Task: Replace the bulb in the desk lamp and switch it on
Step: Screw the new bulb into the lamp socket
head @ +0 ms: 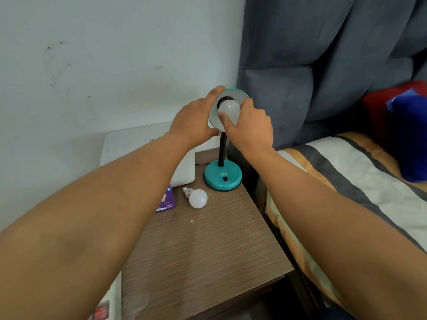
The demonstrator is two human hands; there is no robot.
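A teal desk lamp stands at the back of the wooden bedside table, its round base (222,177) bearing a black switch (225,179) and a black flexible neck. The shade (238,92) faces me. My left hand (194,122) grips the shade's left rim. My right hand (250,125) is closed around a white bulb (228,109) that sits in the shade's socket. A second white bulb (197,197) lies loose on the table in front of the base, its screw cap pointing back left.
A purple bulb box (166,200) lies left of the loose bulb. A white box-like object (182,169) stands against the wall behind it. The bed (346,181) with a striped cover borders the wooden table (208,250) on the right, under a grey padded headboard.
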